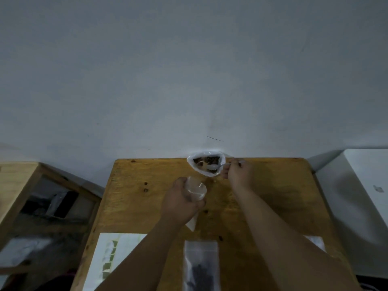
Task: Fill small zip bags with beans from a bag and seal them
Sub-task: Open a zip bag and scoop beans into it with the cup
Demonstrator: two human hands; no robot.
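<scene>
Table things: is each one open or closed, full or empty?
big bag: open, beans inside.
spoon: bowl inside the big bag.
small zip bag: mouth open, looks empty.
flat zip bag: lying on table, beans inside.
left hand: grips small zip bag.
right hand: pinches spoon handle.

The table (273, 196) is yellow-brown wood with dark knots, visible grain and a dull varnished sheen. The bean bag (206, 174) is thin white plastic, crinkled and glossy along its rim. The spoon (214, 166) is pale and shiny, seemingly metal. The held zip bag (195, 189) is clear, smooth plastic with soft glints. The filled zip bag (200, 248) is the same clear film, slightly hazy, over dark matt beans (199, 274). The wall (189, 70) is matt paint, faintly scuffed. The crate (19, 177) is bare pale wood. The sheet (128, 240) looks like matt white paper. The box (367, 175) is white, smooth and faintly glossy.
</scene>
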